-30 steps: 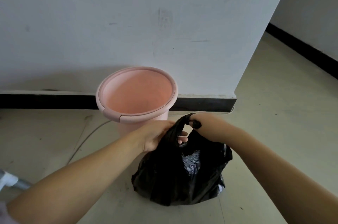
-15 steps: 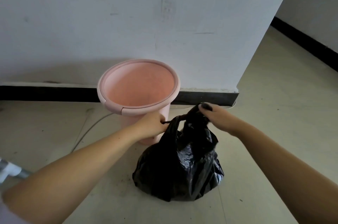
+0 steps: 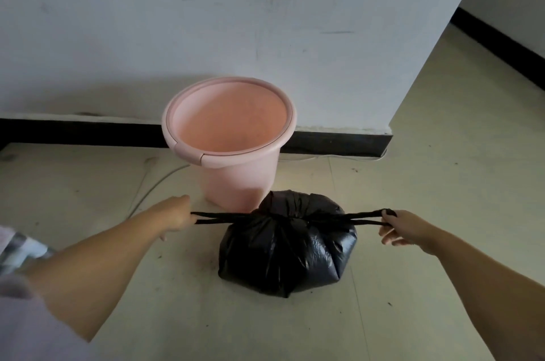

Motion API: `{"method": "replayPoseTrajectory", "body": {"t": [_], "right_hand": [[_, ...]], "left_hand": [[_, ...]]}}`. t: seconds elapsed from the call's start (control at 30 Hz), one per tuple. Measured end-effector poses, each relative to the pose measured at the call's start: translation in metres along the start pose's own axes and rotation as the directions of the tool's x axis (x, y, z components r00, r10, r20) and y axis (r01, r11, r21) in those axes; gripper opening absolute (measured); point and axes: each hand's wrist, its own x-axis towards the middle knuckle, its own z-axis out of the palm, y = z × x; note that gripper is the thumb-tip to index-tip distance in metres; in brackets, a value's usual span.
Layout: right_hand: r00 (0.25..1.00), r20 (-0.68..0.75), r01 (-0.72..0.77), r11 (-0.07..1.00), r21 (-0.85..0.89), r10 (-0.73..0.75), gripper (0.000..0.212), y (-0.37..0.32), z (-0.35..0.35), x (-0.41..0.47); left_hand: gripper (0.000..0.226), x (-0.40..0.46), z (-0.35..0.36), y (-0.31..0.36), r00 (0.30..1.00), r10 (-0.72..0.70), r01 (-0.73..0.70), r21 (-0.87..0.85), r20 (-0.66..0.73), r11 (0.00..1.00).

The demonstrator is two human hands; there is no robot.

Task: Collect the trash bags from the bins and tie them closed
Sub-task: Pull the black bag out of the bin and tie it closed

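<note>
A full black trash bag sits on the floor in front of a pink bin. Its two handle loops are crossed over the top and stretched out flat to either side. My left hand grips the left handle loop. My right hand pinches the right handle loop. Both loops are pulled taut and the bag's mouth is cinched tight at the top. The pink bin stands open with no liner inside.
A white wall with a black baseboard runs behind the bin and ends at a corner on the right. A thin pale cable lies on the floor left of the bin. Beige floor tiles stretch to the right.
My hands were close together at the bag's top. They have moved far apart, left and right, drawing the handles out taut and closing the bag's mouth.
</note>
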Motion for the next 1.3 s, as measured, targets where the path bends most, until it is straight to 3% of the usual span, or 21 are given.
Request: {"method": "replayPoseTrajectory", "body": {"t": [0.1,0.17,0.27,0.33,0.37,0.43,0.5,0.53,0.6,0.7,0.77,0.83,0.93,1.07,1.2,1.3], "right_hand": [[0.997,-0.069,0.037,0.987,0.159,-0.027,0.03,-0.01,-0.004,0.003],[0.996,-0.081,0.066,0.935,0.349,-0.04,0.029,-0.028,-0.011,0.003],[0.987,0.003,0.112,0.712,0.693,-0.158,0.03,-0.072,-0.016,-0.009],[0.95,0.058,0.147,0.6,0.787,-0.308,0.026,-0.107,-0.009,-0.023],[0.92,0.095,0.175,0.613,0.77,-0.381,0.022,-0.122,-0.002,-0.031],[0.842,0.229,0.262,0.742,0.617,-0.488,0.016,-0.144,0.016,-0.044],[0.749,0.427,0.37,0.854,0.365,-0.507,0.02,-0.154,0.036,-0.056],[0.708,0.5,0.429,0.866,0.256,-0.499,0.027,-0.156,0.046,-0.06],[0.656,0.554,0.58,0.812,0.064,-0.513,0.028,-0.158,0.061,-0.068],[0.643,0.506,0.73,0.66,-0.177,-0.575,0.016,-0.161,0.068,-0.075],[0.653,0.492,0.706,0.698,-0.119,-0.576,0.014,-0.162,0.065,-0.079],[0.649,0.51,0.618,0.782,0.079,-0.564,0.014,-0.163,0.061,-0.082],[0.716,0.44,0.52,0.835,0.182,-0.542,0.015,-0.159,0.05,-0.071],[0.839,0.21,0.518,0.855,-0.023,-0.503,0.026,-0.128,0.042,-0.041],[0.826,0.133,0.547,0.72,-0.427,-0.548,0.029,-0.101,0.058,-0.018],[0.813,0.119,0.547,0.677,-0.492,-0.57,0.024,-0.092,0.062,-0.008]], "left_hand": [[0.011,0.003,-0.002,0.007,0.987,0.106,-0.094,0.104,-0.116,0.99],[0.014,0.003,-0.006,0.012,0.97,0.201,-0.181,0.144,-0.138,0.973],[0.022,-0.014,-0.019,0.029,0.941,0.337,-0.339,0.142,0.035,0.93],[0.017,-0.032,-0.031,0.052,0.879,0.474,-0.475,0.16,0.049,0.865],[0.016,-0.042,-0.038,0.066,0.838,0.546,-0.537,0.163,-0.007,0.827],[0.014,-0.059,-0.05,0.093,0.731,0.636,-0.633,0.103,-0.246,0.767],[0.011,-0.072,-0.06,0.115,0.609,0.61,-0.685,0.053,-0.507,0.727],[0.015,-0.074,-0.062,0.121,0.574,0.593,-0.7,0.037,-0.564,0.713],[0.031,-0.072,-0.06,0.127,0.564,0.608,-0.738,-0.011,-0.559,0.674],[0.049,-0.066,-0.053,0.131,0.515,0.709,-0.824,-0.052,-0.481,0.564],[0.044,-0.064,-0.049,0.133,0.567,0.742,-0.823,-0.288,-0.357,0.49],[0.034,-0.064,-0.047,0.134,0.625,0.761,-0.697,-0.563,-0.174,0.444],[0.019,-0.053,-0.042,0.132,0.664,0.739,-0.585,-0.691,-0.109,0.424],[0.037,-0.037,-0.029,0.133,0.756,0.636,-0.428,-0.851,-0.153,0.305],[0.039,-0.016,0.0,0.146,0.775,0.617,-0.478,-0.764,-0.135,0.433],[0.04,0.0,0.009,0.151,0.787,0.602,-0.505,-0.701,-0.135,0.503]]}}
